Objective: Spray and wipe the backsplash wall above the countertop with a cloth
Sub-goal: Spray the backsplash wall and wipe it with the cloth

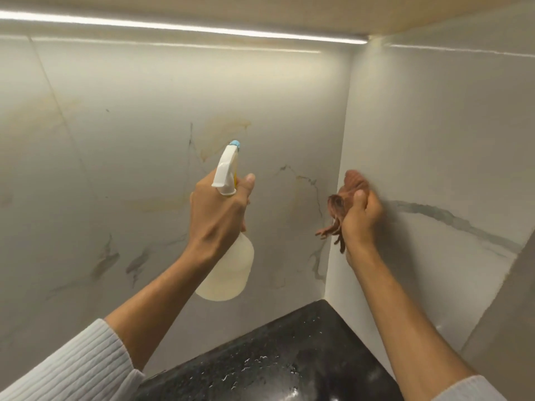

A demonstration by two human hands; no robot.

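Observation:
My left hand (pixel 218 208) grips a translucent spray bottle (pixel 228 270) by its neck. Its white trigger head with a blue nozzle tip (pixel 235 144) points at the marble-patterned backsplash (pixel 139 157). My right hand (pixel 363 215) is closed around a bunched brown cloth (pixel 346 195), pressed against the right side wall (pixel 434 140) close to the inner corner. Yellowish stains show on the back wall above and beside the nozzle.
A black speckled countertop (pixel 289 357) with water droplets fills the corner below. An LED light strip (pixel 173 26) runs under the upper cabinet. A grey panel edge (pixel 509 299) stands at the far right.

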